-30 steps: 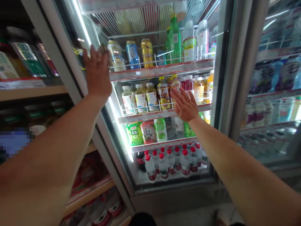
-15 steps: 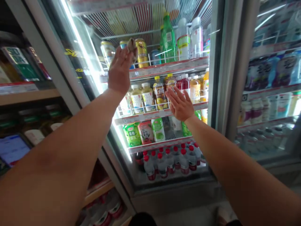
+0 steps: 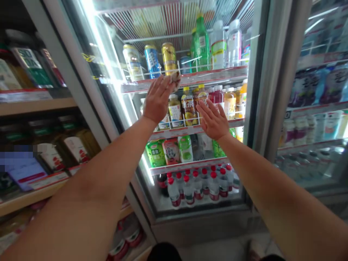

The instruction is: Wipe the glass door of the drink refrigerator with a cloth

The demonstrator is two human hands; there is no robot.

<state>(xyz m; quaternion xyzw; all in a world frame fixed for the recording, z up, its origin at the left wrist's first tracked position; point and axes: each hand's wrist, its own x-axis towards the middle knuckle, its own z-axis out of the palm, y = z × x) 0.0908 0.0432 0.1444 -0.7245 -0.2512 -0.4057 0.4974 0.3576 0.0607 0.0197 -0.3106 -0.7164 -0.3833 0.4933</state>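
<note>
Against the glass door of a lit drinks fridge, my left hand presses a crumpled, pale patterned cloth, which shows at its fingertips. That hand lies in front of the upper shelf edge, below a blue can and a gold can. My right hand is flat against the glass with fingers stretched out, nothing seen in it. Behind it are dark tea bottles on the middle shelf.
Shelves of bottles stand at the left, with a phone-like screen at the far left. Red-capped bottles fill the fridge bottom. Another glass-fronted fridge is at the right, past a metal frame.
My left hand has moved down and to the right with the cloth, uncovering the blue can. My right hand stays on nearly the same spot of the glass. The view has shifted slightly.
</note>
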